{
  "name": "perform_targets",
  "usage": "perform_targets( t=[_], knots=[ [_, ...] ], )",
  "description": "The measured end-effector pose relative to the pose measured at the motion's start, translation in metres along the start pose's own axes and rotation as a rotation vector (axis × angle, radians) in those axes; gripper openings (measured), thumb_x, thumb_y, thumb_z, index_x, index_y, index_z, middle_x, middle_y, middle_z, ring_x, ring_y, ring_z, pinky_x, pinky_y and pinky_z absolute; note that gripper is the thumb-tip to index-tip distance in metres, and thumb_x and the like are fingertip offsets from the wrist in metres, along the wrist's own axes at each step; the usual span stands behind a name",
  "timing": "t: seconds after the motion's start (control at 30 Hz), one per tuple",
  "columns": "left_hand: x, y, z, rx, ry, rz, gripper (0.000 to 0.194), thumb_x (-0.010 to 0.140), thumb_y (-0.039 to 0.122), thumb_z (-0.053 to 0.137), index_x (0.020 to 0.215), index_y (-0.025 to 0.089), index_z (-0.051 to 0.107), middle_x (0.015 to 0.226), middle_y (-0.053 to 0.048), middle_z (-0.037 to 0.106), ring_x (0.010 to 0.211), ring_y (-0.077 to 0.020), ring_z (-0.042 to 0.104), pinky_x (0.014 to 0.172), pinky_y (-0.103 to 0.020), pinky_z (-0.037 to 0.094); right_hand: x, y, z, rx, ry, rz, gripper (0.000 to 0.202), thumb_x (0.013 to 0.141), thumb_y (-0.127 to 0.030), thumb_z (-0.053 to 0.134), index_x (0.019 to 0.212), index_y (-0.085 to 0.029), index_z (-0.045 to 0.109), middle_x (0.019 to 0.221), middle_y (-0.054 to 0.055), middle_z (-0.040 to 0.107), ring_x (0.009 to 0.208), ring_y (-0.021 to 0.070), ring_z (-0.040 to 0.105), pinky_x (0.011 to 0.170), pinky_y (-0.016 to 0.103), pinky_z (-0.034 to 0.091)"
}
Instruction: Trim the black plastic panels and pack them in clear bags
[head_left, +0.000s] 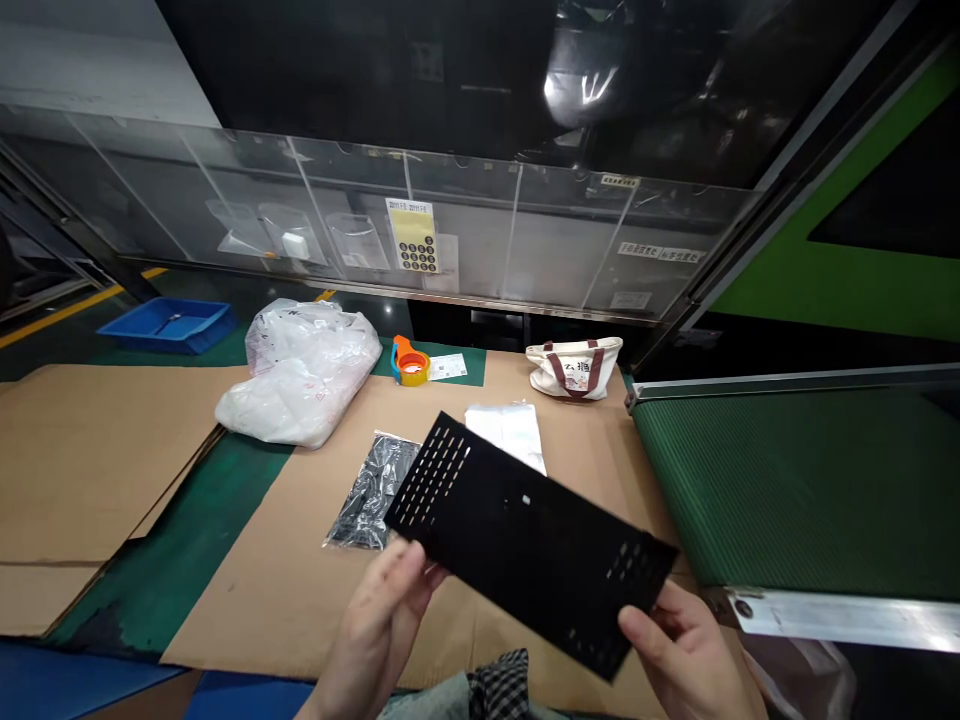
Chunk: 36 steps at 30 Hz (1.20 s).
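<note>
Panel: a black perforated panel (525, 545), flat and rectangular, is being held tilted above the table (300, 590), between both hands.
Left hand: the left hand (382, 625) is gripping the panel's near-left edge, fingers curling against the underside, close to a block of slots.
Right hand: the right hand (686, 650) is pinching the lower right corner, thumb lying on the edge.
Handling: judging by how it is keeping its shape across the span, the panel is looking stiff, thin and fairly light; the matte face is probably giving fair grip, though the edges and slot rims may be sharp.
Where to hold: the solid margins at the two short ends seem best, clear of the slotted zones.
Beyond the hands: a black bagged item (371, 495) and a white pouch (510, 430) are lying just past the panel; a white plastic bag (304, 375), an orange tape dispenser (409, 362) and a small tote bag (574, 368) are sitting farther off.
Right of the hands: a green conveyor belt (810, 485) is running alongside.
Hard to make out: the panel's underside and the fingers behind it are hidden; the bagged item's contents are unclear; the labels on the clear guard are too small to read.
</note>
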<state>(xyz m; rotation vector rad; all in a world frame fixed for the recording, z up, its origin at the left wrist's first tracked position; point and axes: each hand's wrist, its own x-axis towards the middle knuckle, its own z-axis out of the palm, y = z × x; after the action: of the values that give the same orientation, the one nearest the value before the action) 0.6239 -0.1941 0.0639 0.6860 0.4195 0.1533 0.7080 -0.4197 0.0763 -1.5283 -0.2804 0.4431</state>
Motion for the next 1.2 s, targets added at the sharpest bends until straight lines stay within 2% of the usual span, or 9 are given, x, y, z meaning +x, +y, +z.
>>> perform_targets(
  t=[0.1,0.2,0.37,0.63,0.77,0.9,1.0,1.1,1.2],
  knots=[
    [0.010,0.009,0.003,-0.221,-0.148,-0.110,0.062,0.081,0.059,0.034,0.122,0.015,0.050,0.126,-0.015,0.049,0.122,-0.0319,0.037,0.103,-0.049,0.023,0.005,-0.005,-0.012,-0.526,-0.122,-0.517,0.023,0.078,-0.015,0.055,0.097,-0.023,0.066,0.092,0.005,0.069,0.088,0.0215,0.064,0.078,0.030,0.054],
    [0.016,0.015,0.001,-0.346,-0.216,-0.179,0.068,0.082,0.061,0.025,0.133,0.017,0.036,0.136,-0.014,0.038,0.128,-0.0308,0.027,0.106,-0.048,0.016,0.006,-0.003,-0.020,-0.858,-0.198,-0.889,0.031,0.085,-0.015,0.041,0.110,-0.017,0.060,0.104,0.008,0.065,0.107,0.0234,0.055,0.093,0.040,0.046],
    [0.023,0.016,0.003,-0.341,-0.276,-0.157,0.058,0.087,0.051,0.023,0.137,0.021,0.026,0.140,-0.010,0.032,0.130,-0.0285,0.022,0.107,-0.047,0.011,-0.002,0.001,-0.018,-1.009,-0.055,-0.952,0.036,0.091,-0.023,0.031,0.119,-0.017,0.053,0.112,0.006,0.062,0.113,0.0229,0.049,0.097,0.040,0.041],
    [0.025,0.017,0.015,-0.289,-0.172,-0.119,0.050,0.087,0.039,0.032,0.133,0.019,0.036,0.135,-0.007,0.041,0.128,-0.0264,0.028,0.109,-0.040,0.013,-0.001,0.000,-0.018,-1.078,0.171,-1.046,0.037,0.083,-0.008,0.041,0.115,-0.019,0.057,0.105,0.005,0.064,0.106,0.0239,0.053,0.087,0.038,0.050],
    [0.034,0.014,0.015,-0.265,-0.161,-0.140,0.048,0.087,0.035,0.033,0.131,0.016,0.039,0.135,-0.007,0.040,0.128,-0.0266,0.028,0.109,-0.041,0.014,0.001,0.000,-0.022,-1.144,0.105,-1.119,0.044,0.074,0.000,0.053,0.115,-0.017,0.056,0.095,0.005,0.068,0.104,0.0226,0.055,0.089,0.039,0.050],
    [0.054,0.003,0.004,-0.202,-0.211,-0.203,0.046,0.086,0.037,0.035,0.123,0.014,0.048,0.132,-0.009,0.044,0.125,-0.0282,0.033,0.106,-0.043,0.023,0.001,0.002,-0.025,-1.206,-0.069,-1.028,0.033,0.085,-0.008,0.042,0.113,-0.017,0.056,0.101,0.003,0.067,0.109,0.0182,0.052,0.095,0.035,0.046],
    [0.080,-0.015,-0.013,0.048,-0.165,-0.107,0.046,0.085,0.039,0.036,0.118,0.012,0.052,0.122,-0.012,0.054,0.116,-0.0282,0.045,0.098,-0.042,0.036,0.003,0.015,-0.029,-1.089,-0.031,-0.930,0.035,0.086,-0.007,0.035,0.113,-0.015,0.056,0.105,0.007,0.064,0.110,0.0201,0.052,0.092,0.038,0.047],
    [0.111,-0.038,-0.037,0.706,-0.096,0.292,0.038,0.087,0.032,0.035,0.112,0.010,0.054,0.108,-0.013,0.062,0.101,-0.0249,0.057,0.086,-0.038,0.047,0.006,0.039,-0.037,-0.933,0.162,-0.790,0.035,0.082,-0.001,0.039,0.107,-0.017,0.058,0.105,0.006,0.064,0.104,0.0185,0.056,0.090,0.033,0.047],
    [0.141,-0.058,-0.061,1.670,-0.402,0.783,0.033,0.087,0.017,0.031,0.114,0.012,0.051,0.113,-0.013,0.058,0.104,-0.0208,0.055,0.087,-0.035,0.046,0.007,0.064,-0.045,-0.803,0.366,-0.540,0.022,0.081,-0.011,0.051,0.099,-0.020,0.061,0.097,0.003,0.067,0.090,0.0147,0.062,0.082,0.022,0.049]
  ],
)
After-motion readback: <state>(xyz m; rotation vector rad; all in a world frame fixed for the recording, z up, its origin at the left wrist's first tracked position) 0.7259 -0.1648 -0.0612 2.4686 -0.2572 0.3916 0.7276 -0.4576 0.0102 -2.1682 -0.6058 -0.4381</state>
